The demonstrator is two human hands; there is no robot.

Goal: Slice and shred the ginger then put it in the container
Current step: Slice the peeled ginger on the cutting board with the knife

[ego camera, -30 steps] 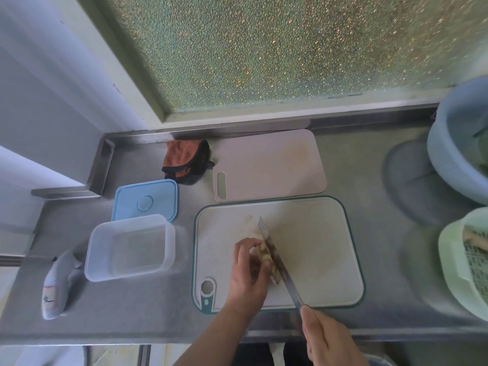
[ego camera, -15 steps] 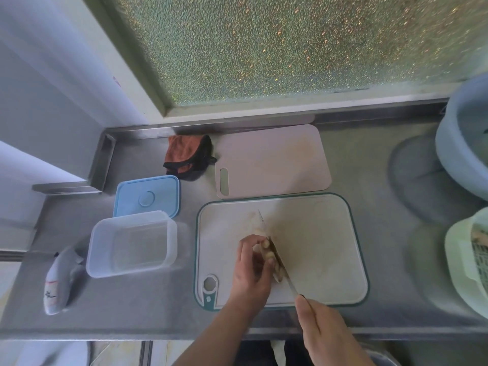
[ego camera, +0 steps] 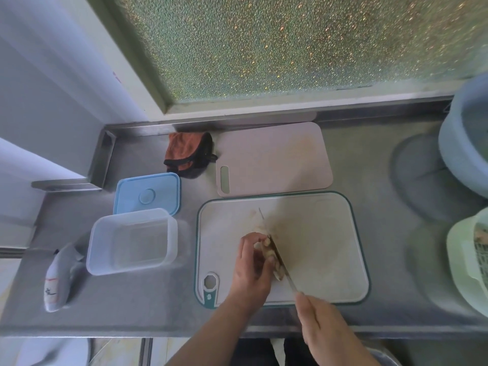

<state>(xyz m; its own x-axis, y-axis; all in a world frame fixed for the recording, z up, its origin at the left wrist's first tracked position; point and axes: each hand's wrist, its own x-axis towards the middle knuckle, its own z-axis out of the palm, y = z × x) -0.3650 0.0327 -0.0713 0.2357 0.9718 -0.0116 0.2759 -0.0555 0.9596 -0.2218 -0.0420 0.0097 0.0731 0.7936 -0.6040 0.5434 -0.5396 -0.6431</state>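
Head view: ginger lies on the green-rimmed board, left of centre. Left hand curls over it, fingertips pinning it down. Right hand grips the knife handle; the blade runs along the ginger's right side, edge down, touching it. Container stands open on the worktop, left of the board and apart from it, with the blue lid just behind. A pink board lies behind the green-rimmed one.
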